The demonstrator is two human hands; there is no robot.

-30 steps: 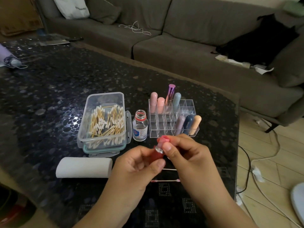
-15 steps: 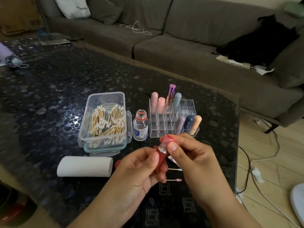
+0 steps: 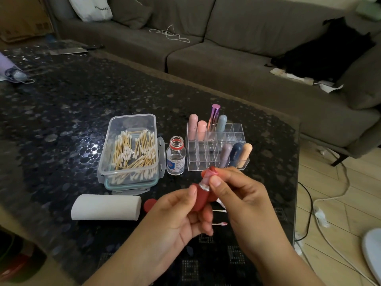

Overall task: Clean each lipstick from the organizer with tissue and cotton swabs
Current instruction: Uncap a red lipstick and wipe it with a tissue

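Red lipstick (image 3: 201,196) held above table (image 3: 61,120), just in front of organizer (image 3: 216,149). Base gripped by left hand (image 3: 179,221); upper end pinched by right hand (image 3: 239,195). Long axis tilted, top pointing up and away toward organizer. Risk: smearing fingers, or slipping from pinch onto table.

A home living room: grey sofa (image 3: 237,65) behind a dark coffee table (image 3: 61,112)
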